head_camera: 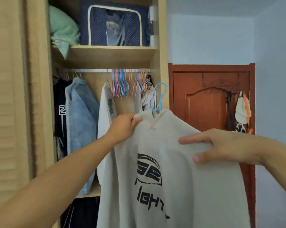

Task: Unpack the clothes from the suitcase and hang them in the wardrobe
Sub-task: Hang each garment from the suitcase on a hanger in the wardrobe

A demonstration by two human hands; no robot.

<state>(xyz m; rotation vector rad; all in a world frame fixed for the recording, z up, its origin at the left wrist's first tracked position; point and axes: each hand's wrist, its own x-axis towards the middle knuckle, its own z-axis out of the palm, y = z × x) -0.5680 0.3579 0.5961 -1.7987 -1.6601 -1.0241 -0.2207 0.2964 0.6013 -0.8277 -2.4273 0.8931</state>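
A beige T-shirt (171, 170) with a black print hangs on a blue hanger (158, 97) in front of the open wardrobe (162, 46). My left hand (124, 125) grips the shirt's left shoulder near the collar. My right hand (221, 145) pinches the right shoulder, fingers over the fabric and thumb below. The hanger's hook sticks up free, below and to the right of the rail (93, 70). The suitcase is out of view.
On the rail hang a black top (60, 109), a light blue shirt (81, 120), a white garment (105, 122) and several empty coloured hangers (120, 84). A navy storage box (114, 25) sits on the shelf above. A red-brown door (209, 102) stands to the right.
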